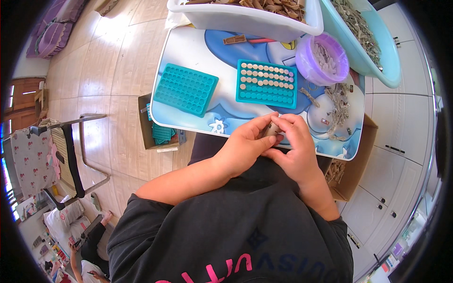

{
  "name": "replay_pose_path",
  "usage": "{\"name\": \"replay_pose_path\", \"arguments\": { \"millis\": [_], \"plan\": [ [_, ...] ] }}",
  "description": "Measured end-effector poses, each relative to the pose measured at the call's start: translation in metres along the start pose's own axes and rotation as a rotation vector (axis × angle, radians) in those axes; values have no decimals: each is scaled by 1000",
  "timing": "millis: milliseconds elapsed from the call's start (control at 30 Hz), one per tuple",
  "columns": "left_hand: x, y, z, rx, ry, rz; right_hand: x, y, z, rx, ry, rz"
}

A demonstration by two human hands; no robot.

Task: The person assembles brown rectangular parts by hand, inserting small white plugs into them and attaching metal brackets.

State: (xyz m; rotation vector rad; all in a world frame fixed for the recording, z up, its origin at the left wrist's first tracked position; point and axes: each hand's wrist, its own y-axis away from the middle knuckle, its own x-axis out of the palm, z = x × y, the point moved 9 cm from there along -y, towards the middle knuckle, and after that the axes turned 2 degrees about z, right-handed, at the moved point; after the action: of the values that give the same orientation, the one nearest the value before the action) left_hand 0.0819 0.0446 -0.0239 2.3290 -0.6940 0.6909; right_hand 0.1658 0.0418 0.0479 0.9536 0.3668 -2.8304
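In front of my body, at the near edge of the table, my left hand [250, 140] and my right hand [296, 141] meet. Both are closed, fingertips together, around a small tan-brown tube-like piece [272, 130]; fingers cover much of it, so its exact kind is unclear. Just beyond them lies a teal tray [267, 98] of round wells, its far rows filled with small pale round pieces and its near rows unfilled. To the left, a second teal tray [187, 89] has nothing visible in its wells.
A white tub [250, 21] of brown pieces and a light-blue basin [390, 61] of stringy grey bundles stand beyond. A purple bucket [302, 61] holds pale pieces. Stringy bits [337, 111] lie on the table [226, 106]. Cardboard boxes [146, 127] flank it; a person [92, 269] sits lower left.
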Motion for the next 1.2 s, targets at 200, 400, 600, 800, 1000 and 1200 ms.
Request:
{"name": "replay_pose_path", "arguments": {
  "millis": [200, 400, 600, 800, 1000, 1200],
  "plan": [
    [15, 9, -24, 257, -552, 57, -6, 10, -30, 120, -366, -11],
    [12, 15, -37, 314, -706, -15, -10, 19, -43, 174, -826, -195],
    [13, 18, -40, 373, -645, -54, -11, 19, -37, 149, -887, -265],
    [11, -1, -4, -86, -56, 146, -16, 9, -33, 175, -473, -79],
    [10, -1, 9, -244, 224, 195, -91, -41, -22, 85, 189, -236],
    [9, -4, 8, -195, 292, 185, -120, -111, -57, 58, 657, -55]
  ]
}}
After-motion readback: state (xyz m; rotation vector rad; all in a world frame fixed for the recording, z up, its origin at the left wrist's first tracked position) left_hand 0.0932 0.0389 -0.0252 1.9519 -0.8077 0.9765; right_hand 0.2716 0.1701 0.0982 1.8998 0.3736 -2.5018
